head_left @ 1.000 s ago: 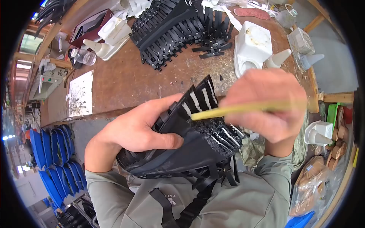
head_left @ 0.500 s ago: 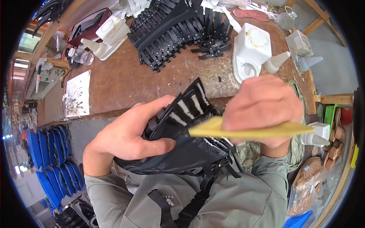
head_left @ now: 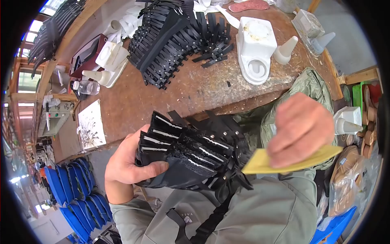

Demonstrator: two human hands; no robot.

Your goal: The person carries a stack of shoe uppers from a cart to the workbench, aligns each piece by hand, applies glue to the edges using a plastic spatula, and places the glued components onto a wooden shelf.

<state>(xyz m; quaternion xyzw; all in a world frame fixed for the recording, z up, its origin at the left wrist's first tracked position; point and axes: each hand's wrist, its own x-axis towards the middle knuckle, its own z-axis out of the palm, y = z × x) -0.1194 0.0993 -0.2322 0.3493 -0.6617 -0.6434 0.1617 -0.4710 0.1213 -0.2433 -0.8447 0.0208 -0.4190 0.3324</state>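
Yellow piece point(head_left: 261, 163) partly hidden by the blurred right hand point(head_left: 298, 132).

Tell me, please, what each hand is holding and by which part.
The left hand holds the black strappy shoe upper by its left end; the right hand grips the flat yellow tool near its middle.

- Shirt point(head_left: 260, 211): grey-green, plain cloth, soft folds over the front.
- Left sleeve point(head_left: 129, 217): same grey-green, ends on the forearm, creased, loose at the opening.
- Right sleeve point(head_left: 298, 191): matching cloth, forearm largely uncovered, thin seam line visible.
- Chest emblem point(head_left: 187, 219): small, white, shape too small to tell.
- Lettering point(head_left: 185, 214): pale capitals beside the emblem, only partly legible.
- Straps point(head_left: 213, 223): black, flat, two lengths over the shirt front, one with ribbed-looking sections.
- Left hand point(head_left: 132, 164), right hand point(head_left: 300, 132): bare.
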